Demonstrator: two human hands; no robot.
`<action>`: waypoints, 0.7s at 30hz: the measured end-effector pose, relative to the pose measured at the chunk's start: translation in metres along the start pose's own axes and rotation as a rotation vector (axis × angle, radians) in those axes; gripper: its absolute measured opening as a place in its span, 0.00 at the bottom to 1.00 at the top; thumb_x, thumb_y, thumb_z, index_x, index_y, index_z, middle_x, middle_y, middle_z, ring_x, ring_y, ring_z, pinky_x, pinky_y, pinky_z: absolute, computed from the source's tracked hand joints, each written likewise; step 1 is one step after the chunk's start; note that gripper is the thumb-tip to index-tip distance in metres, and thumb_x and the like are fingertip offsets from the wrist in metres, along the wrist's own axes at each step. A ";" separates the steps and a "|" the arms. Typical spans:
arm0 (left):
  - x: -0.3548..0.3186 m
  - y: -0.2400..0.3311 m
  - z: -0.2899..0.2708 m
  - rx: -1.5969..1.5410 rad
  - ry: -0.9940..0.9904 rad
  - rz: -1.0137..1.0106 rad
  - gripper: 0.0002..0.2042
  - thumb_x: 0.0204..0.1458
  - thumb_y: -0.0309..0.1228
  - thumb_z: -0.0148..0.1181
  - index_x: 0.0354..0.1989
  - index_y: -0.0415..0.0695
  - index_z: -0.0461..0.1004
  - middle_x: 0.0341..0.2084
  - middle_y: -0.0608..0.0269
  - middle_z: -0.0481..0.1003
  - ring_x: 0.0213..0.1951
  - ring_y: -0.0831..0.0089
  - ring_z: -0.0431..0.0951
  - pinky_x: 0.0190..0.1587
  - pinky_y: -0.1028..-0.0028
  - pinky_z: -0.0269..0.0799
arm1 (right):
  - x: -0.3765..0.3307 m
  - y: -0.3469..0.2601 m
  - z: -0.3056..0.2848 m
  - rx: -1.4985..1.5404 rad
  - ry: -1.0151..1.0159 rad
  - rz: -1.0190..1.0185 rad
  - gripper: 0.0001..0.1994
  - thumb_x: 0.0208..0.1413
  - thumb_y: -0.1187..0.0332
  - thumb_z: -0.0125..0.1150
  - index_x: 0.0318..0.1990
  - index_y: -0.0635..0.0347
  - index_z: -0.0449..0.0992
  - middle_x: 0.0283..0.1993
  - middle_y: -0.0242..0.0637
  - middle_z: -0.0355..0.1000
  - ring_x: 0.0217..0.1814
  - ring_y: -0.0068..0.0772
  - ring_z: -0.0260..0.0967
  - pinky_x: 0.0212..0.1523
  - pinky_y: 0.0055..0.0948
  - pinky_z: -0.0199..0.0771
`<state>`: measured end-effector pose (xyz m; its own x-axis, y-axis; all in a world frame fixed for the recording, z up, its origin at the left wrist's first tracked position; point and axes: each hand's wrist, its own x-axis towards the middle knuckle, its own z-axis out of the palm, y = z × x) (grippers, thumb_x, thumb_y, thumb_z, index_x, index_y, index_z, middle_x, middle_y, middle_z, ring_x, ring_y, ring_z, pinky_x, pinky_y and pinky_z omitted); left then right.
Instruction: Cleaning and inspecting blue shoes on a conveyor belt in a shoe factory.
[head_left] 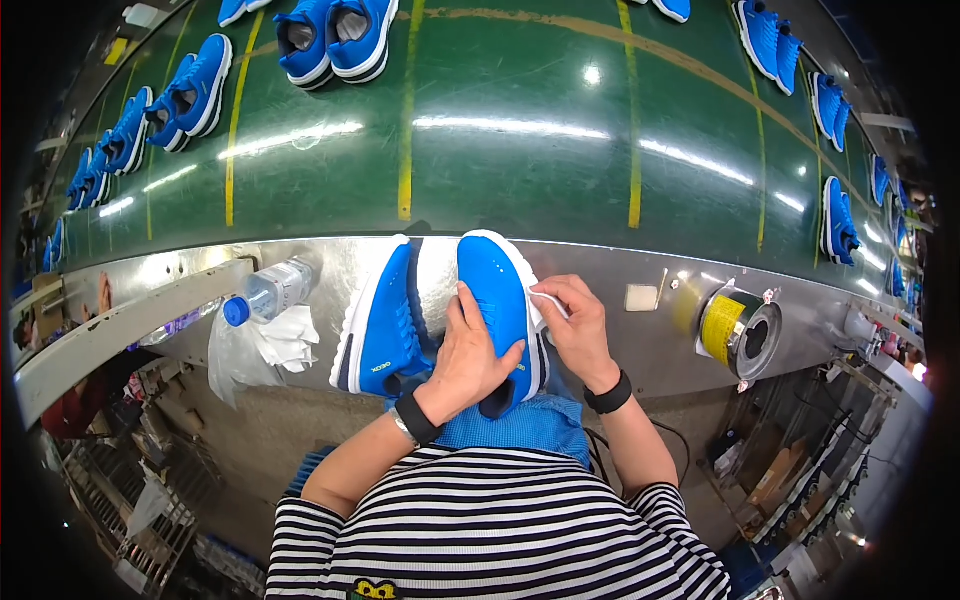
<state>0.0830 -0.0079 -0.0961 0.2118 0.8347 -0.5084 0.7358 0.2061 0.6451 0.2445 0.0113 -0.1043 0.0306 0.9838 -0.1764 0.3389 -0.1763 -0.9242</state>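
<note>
The person is steadying a bright blue sneaker (pixel 497 300) with the left hand (pixel 468 352), whose fingers are lying spread and pressed flat over the shoe's upper, apparently so the shoe is not sliding on the metal ledge (pixel 640 345) while it is being worked on. The right hand (pixel 577 325) is sitting against the shoe's white sole edge, its fingers curled and pinching a small white cloth or wipe (pixel 545 303) against the rubber, which looks like wiping along the sole. The shoe is lying toe away from the person, at the front of the ledge and partly over a blue cloth (pixel 535 425) on the lap. Its mate, a second blue sneaker (pixel 385 325), is resting just beside it on the left, tilted onto its side with a small white mark showing on the heel quarter. Farther left a clear plastic bottle with a blue cap (pixel 265 293) is lying on its side above crumpled white rags or bags (pixel 268 345). To the right a roll of yellow tape in a round metal holder (pixel 738 332) is sitting at the ledge, its yellow face turned toward the person, and a small pale square tag (pixel 641 297) is lying flat near it. Beyond, pairs of blue sneakers (pixel 335 38) are riding a green conveyor belt (pixel 520 150) marked with yellow lines. Both wrists are wearing black bands.
</note>
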 end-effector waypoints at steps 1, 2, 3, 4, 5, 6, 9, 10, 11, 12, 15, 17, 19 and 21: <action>0.000 -0.001 0.000 0.012 0.003 -0.008 0.49 0.42 0.40 0.63 0.58 0.20 0.32 0.51 0.26 0.49 0.52 0.36 0.60 0.52 0.60 0.64 | -0.001 0.001 0.002 -0.005 0.004 -0.026 0.06 0.48 0.74 0.60 0.35 0.63 0.77 0.31 0.34 0.70 0.33 0.22 0.66 0.32 0.20 0.64; 0.000 -0.001 -0.001 0.011 0.002 -0.008 0.49 0.42 0.40 0.63 0.58 0.20 0.32 0.51 0.26 0.49 0.52 0.36 0.60 0.52 0.60 0.64 | 0.000 0.000 0.003 -0.005 0.004 -0.026 0.06 0.48 0.74 0.60 0.35 0.63 0.77 0.31 0.34 0.70 0.33 0.22 0.66 0.32 0.20 0.64; 0.001 -0.001 -0.002 0.004 -0.004 -0.014 0.50 0.42 0.39 0.63 0.58 0.20 0.32 0.51 0.26 0.49 0.52 0.36 0.60 0.53 0.60 0.64 | 0.000 -0.001 0.004 -0.023 0.008 0.008 0.06 0.48 0.74 0.60 0.35 0.62 0.77 0.31 0.34 0.70 0.32 0.22 0.66 0.32 0.20 0.64; 0.001 -0.002 -0.003 -0.003 -0.010 -0.021 0.50 0.42 0.39 0.63 0.58 0.20 0.32 0.51 0.26 0.50 0.52 0.36 0.59 0.53 0.60 0.63 | 0.001 -0.001 0.005 -0.040 0.011 0.042 0.06 0.48 0.74 0.60 0.35 0.62 0.77 0.30 0.33 0.70 0.31 0.22 0.65 0.31 0.20 0.63; 0.001 -0.003 -0.003 -0.007 -0.012 -0.022 0.50 0.42 0.39 0.63 0.58 0.20 0.32 0.51 0.26 0.50 0.52 0.36 0.59 0.53 0.60 0.63 | 0.002 -0.001 0.005 -0.043 0.010 0.044 0.06 0.48 0.74 0.60 0.35 0.62 0.77 0.30 0.33 0.70 0.31 0.22 0.65 0.31 0.20 0.63; 0.002 -0.004 -0.002 -0.008 -0.007 -0.004 0.49 0.42 0.39 0.63 0.58 0.20 0.32 0.51 0.26 0.49 0.52 0.36 0.59 0.53 0.60 0.63 | 0.004 0.001 0.005 -0.051 -0.001 0.070 0.06 0.48 0.74 0.60 0.34 0.62 0.77 0.30 0.33 0.70 0.30 0.22 0.65 0.30 0.20 0.63; 0.003 -0.007 -0.002 -0.011 0.003 0.016 0.49 0.42 0.39 0.62 0.58 0.19 0.32 0.51 0.26 0.49 0.52 0.36 0.59 0.54 0.60 0.62 | 0.007 -0.002 0.005 -0.053 -0.037 0.100 0.06 0.47 0.74 0.61 0.34 0.62 0.77 0.28 0.33 0.70 0.29 0.21 0.65 0.29 0.21 0.63; 0.003 -0.009 -0.002 -0.011 0.007 0.020 0.49 0.43 0.39 0.62 0.58 0.19 0.32 0.51 0.26 0.49 0.52 0.36 0.59 0.54 0.60 0.61 | 0.007 -0.003 0.006 -0.048 -0.057 0.103 0.06 0.47 0.74 0.61 0.34 0.62 0.77 0.28 0.33 0.69 0.28 0.21 0.65 0.29 0.21 0.63; 0.003 -0.010 -0.002 -0.014 0.007 0.019 0.49 0.43 0.39 0.62 0.58 0.19 0.32 0.51 0.26 0.49 0.52 0.36 0.59 0.54 0.60 0.61 | 0.007 -0.003 0.007 -0.050 -0.060 0.104 0.06 0.47 0.74 0.61 0.34 0.62 0.77 0.28 0.33 0.69 0.28 0.21 0.65 0.29 0.21 0.63; 0.003 -0.011 -0.002 0.003 0.011 0.023 0.49 0.43 0.38 0.63 0.58 0.19 0.31 0.51 0.26 0.49 0.52 0.36 0.60 0.53 0.60 0.63 | 0.007 -0.003 0.008 -0.058 -0.062 0.097 0.06 0.47 0.74 0.61 0.34 0.63 0.77 0.28 0.32 0.70 0.29 0.20 0.65 0.30 0.20 0.64; 0.003 -0.012 -0.003 0.026 0.018 0.031 0.50 0.43 0.38 0.63 0.58 0.20 0.31 0.52 0.26 0.49 0.52 0.35 0.60 0.53 0.60 0.64 | 0.010 -0.001 0.012 -0.014 -0.064 0.147 0.06 0.47 0.74 0.61 0.33 0.65 0.76 0.29 0.32 0.72 0.30 0.18 0.66 0.31 0.19 0.65; 0.004 -0.012 -0.004 0.036 0.021 0.035 0.50 0.43 0.38 0.63 0.58 0.20 0.31 0.52 0.26 0.49 0.52 0.35 0.61 0.53 0.60 0.64 | 0.015 0.001 0.013 0.040 -0.063 0.204 0.06 0.47 0.74 0.61 0.32 0.66 0.76 0.29 0.31 0.73 0.31 0.17 0.67 0.32 0.18 0.66; 0.005 -0.013 -0.004 0.036 0.013 0.023 0.49 0.43 0.38 0.63 0.58 0.20 0.31 0.52 0.26 0.49 0.51 0.35 0.61 0.53 0.60 0.64 | 0.020 0.002 0.012 -0.001 -0.136 0.301 0.06 0.47 0.74 0.61 0.32 0.67 0.76 0.29 0.31 0.74 0.31 0.16 0.67 0.32 0.18 0.67; 0.005 -0.012 -0.004 0.031 0.009 0.021 0.49 0.43 0.37 0.63 0.58 0.20 0.31 0.52 0.26 0.49 0.51 0.35 0.61 0.53 0.60 0.64 | 0.018 0.008 0.017 -0.017 -0.070 0.224 0.06 0.46 0.73 0.61 0.32 0.67 0.75 0.28 0.31 0.73 0.30 0.17 0.68 0.32 0.19 0.68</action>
<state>0.0729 -0.0042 -0.1043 0.2222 0.8432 -0.4896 0.7509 0.1723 0.6375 0.2314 0.0266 -0.1207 0.0417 0.9154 -0.4003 0.3469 -0.3890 -0.8534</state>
